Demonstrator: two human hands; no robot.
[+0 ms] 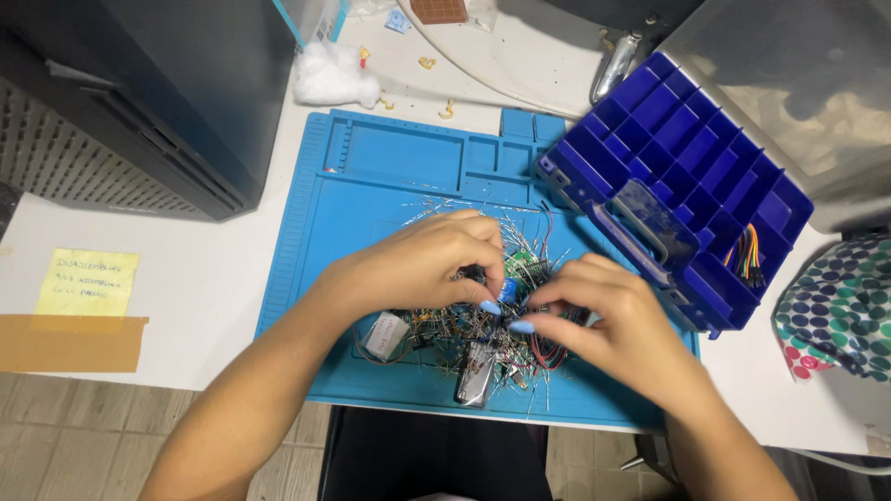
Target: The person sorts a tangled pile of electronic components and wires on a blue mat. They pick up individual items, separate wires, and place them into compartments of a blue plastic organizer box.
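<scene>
Near the blue mat's (306,278) front edge: our left hand (422,264) and right hand (608,320), fingertips pinched on a small blue component (506,290) above the tangled pile of wire-leaded parts (473,348). We judge it light, with bendable leads; best gripped by its body.

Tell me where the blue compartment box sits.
In the head view, the blue compartment box sits open at the right, overlapping the blue mat's far right corner, beyond the right hand.

Blue mat (390,186), darker blue organizer box (687,130) (polka-dotted cloth (840,311) nearby).
</scene>
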